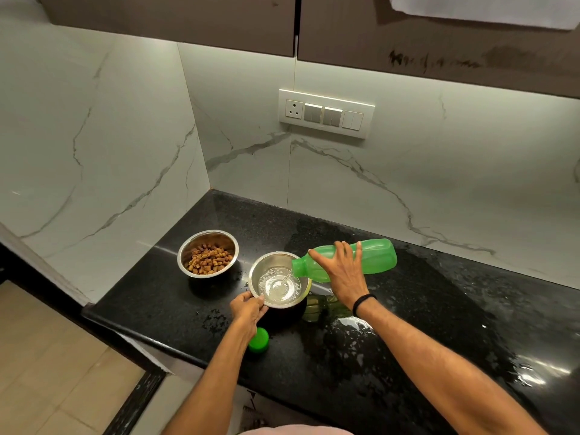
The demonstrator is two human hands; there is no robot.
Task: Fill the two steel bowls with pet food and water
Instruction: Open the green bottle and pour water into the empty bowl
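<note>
Two steel bowls stand on the black granite counter [408, 324]. The left bowl [207, 253] holds brown pet food pieces. The right bowl [277, 279] has water in its bottom. My left hand [248, 310] grips that bowl's near rim. My right hand [343, 273] holds a green plastic bottle [376, 257] tipped on its side, its open mouth over the bowl, and a thin stream of water runs from it into the bowl. The bottle's green cap [259, 340] lies on the counter near the front edge, partly behind my left forearm.
White marble walls close the counter at the back and left. A switch panel [326, 113] sits on the back wall, below dark upper cabinets. Wet patches shine on the counter at the right. The counter's front edge drops to a tiled floor at lower left.
</note>
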